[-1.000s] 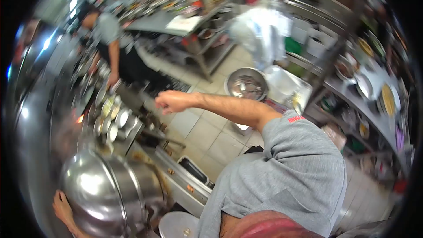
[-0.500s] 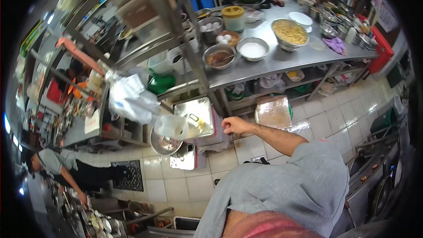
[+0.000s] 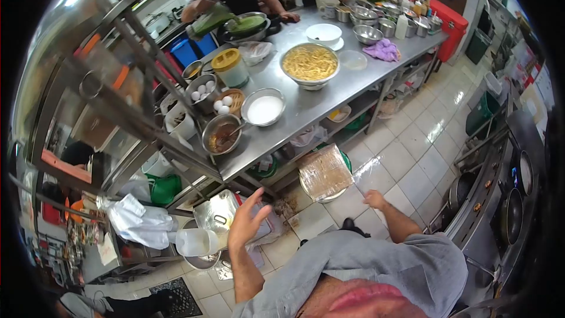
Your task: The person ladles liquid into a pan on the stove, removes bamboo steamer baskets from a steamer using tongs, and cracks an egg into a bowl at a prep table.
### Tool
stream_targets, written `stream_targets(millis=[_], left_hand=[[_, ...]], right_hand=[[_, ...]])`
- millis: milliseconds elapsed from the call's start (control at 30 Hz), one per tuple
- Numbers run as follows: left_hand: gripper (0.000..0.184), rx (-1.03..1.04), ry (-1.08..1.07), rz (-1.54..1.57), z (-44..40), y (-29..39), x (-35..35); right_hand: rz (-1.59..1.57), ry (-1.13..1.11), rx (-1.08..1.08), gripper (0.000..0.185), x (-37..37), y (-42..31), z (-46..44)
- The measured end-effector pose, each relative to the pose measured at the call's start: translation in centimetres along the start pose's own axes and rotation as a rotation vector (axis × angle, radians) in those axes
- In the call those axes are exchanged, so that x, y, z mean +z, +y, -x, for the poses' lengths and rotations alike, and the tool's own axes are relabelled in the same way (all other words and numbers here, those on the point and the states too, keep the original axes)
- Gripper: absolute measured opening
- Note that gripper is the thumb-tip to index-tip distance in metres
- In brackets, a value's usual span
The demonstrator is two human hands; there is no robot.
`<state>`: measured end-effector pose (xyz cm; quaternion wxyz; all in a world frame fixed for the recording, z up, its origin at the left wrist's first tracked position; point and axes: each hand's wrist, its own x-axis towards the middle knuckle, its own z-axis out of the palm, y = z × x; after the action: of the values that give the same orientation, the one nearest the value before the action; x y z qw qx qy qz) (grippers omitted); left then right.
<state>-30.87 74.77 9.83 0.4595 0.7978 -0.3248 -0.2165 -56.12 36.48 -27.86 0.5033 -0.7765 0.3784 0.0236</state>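
My left hand (image 3: pixel 247 221) is raised with thumb and fingers apart and nothing in it. Behind it are a metal tray (image 3: pixel 213 209) and a translucent plastic container (image 3: pixel 196 242). My right hand (image 3: pixel 375 199) hangs above the tiled floor, fingers loosely bent and apart, holding nothing visible. Nearest to that hand is a plastic-wrapped brown slab (image 3: pixel 325 172) lying low on a round container. On the steel table (image 3: pixel 303 111) stand a bowl of noodles (image 3: pixel 310 63), a bowl of white contents (image 3: pixel 264 108) and a bowl of brown sauce (image 3: pixel 222 134) with a utensil in it.
Two co-workers stand across the table; one holds a green bag over a green-filled bowl (image 3: pixel 247 25). Eggs (image 3: pixel 223 104), a yellow-lidded tub (image 3: pixel 229 68) and a purple cloth (image 3: pixel 384 50) sit on the table. A metal rack (image 3: pixel 138 121) rises at left; pans (image 3: pixel 513 215) line the right.
My view has turned right. My left hand has come into view, raised. My right hand has drawn away from beside the tray toward the wrapped slab.
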Motion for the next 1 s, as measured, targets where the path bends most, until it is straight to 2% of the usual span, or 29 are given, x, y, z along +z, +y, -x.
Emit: stream_targets(millis=[33,100,167,333,400,467,533,567,600,667,733,800,867,1000], left_hand=[[0.054,0.073,-0.056,-0.056,-1.9,1.0,1.4],[0.055,0.072,-0.116,-0.049,-4.8,3.6,3.8],[0.056,0.154,-0.161,-0.092,-7.8,4.7,6.9],[0.056,0.068,-0.152,-0.022,-14.1,8.1,16.7],[0.055,0.088,-0.243,-0.066,-17.0,11.3,21.1],[0.057,0.155,-0.318,-0.081,-19.7,13.5,25.0],[0.056,0.341,-0.439,-0.148,-22.1,15.7,27.9],[0.057,0.351,-0.478,-0.153,-23.4,16.5,28.8],[0.057,0.346,-0.482,-0.155,-24.6,17.0,29.6],[0.058,0.389,-0.450,-0.193,-27.4,17.7,31.2],[0.060,0.387,-0.450,-0.212,-29.6,19.0,32.0],[0.058,0.341,-0.431,-0.211,-31.8,19.4,33.3],[0.059,0.313,-0.434,-0.182,-34.2,19.4,34.8],[0.065,0.248,-0.466,-0.177,-40.4,19.1,38.2]], right_hand=[[0.037,0.039,0.084,0.026,-2.6,1.5,1.5],[0.071,0.084,0.175,0.029,-7.3,3.4,4.1],[-0.072,0.111,0.462,0.029,-11.8,5.1,5.1],[-0.051,0.091,0.414,0.029,-21.3,7.8,3.5],[-0.148,0.145,0.221,0.028,-24.7,7.6,1.2],[-0.176,0.156,0.196,0.028,-27.9,5.3,-0.2],[-0.213,0.165,0.165,0.028,-29.9,3.7,-2.5],[-0.213,0.170,0.068,0.029,-30.5,3.3,-3.7],[-0.217,0.176,-0.027,0.030,-31.0,2.9,-4.9],[-0.200,0.152,-0.079,0.031,-32.2,0.2,-6.7],[-0.174,0.129,-0.140,0.031,-34.1,-3.1,-9.0],[-0.055,0.146,-0.385,0.029,-36.4,-6.2,-11.7],[-0.113,0.096,-0.366,0.032,-39.5,-9.3,-15.0],[-0.016,0.150,-0.461,0.033,-45.8,-17.8,-20.9]])
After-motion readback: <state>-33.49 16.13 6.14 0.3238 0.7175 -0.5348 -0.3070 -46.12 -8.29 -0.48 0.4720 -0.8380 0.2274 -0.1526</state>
